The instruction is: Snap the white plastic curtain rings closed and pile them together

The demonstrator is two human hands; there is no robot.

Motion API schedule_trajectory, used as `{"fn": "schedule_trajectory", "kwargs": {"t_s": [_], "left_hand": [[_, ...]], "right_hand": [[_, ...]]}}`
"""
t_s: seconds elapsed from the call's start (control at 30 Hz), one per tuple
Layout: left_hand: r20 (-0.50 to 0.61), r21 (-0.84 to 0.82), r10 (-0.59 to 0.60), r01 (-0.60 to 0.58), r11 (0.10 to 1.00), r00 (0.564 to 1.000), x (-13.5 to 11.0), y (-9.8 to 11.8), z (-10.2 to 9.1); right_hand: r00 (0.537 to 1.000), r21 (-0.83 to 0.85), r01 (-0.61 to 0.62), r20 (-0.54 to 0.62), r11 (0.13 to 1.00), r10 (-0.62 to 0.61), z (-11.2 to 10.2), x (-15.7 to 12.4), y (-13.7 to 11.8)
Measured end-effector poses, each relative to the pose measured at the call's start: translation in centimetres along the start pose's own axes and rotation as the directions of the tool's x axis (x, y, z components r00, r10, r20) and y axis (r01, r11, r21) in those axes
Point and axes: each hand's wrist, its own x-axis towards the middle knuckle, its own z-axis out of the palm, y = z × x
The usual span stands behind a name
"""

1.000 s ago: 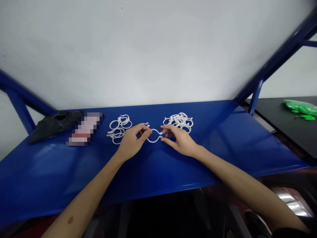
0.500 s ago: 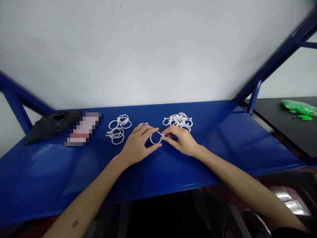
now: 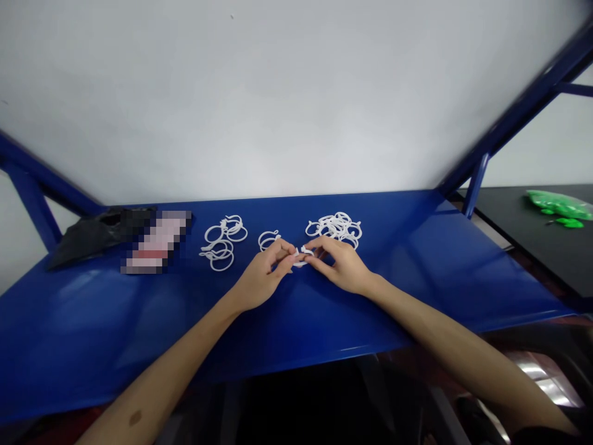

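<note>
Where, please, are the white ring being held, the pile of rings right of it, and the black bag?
white ring (image 3: 303, 251): head view, on its exposed upper end.
pile of rings (image 3: 334, 226): head view, on the tangled middle.
black bag (image 3: 88, 238): head view, on its crumpled middle.

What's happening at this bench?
A person holds one white ring between the fingers of both hands, left hand and right hand meeting over the blue shelf. A loose group of rings lies to the left, a denser pile to the right, one single ring just behind the left hand.
</note>
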Motion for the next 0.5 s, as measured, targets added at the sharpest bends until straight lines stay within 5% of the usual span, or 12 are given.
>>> {"fn": "schedule_trajectory", "kwargs": {"t_s": [0.27, 0.5], "left_hand": [[-0.125, 0.216, 0.074, -0.046, 0.975, 0.989, 0.09, 0.77, 0.21], [-0.099, 0.271, 0.125, -0.094, 0.958, 0.987, 0.00, 0.59, 0.65]], "right_hand": [[0.997, 0.026, 0.016, -0.071, 1.000, -0.014, 0.40, -0.13, 0.28], [0.992, 0.007, 0.129, -0.013, 0.992, -0.128, 0.50, -0.47, 0.20]]}}
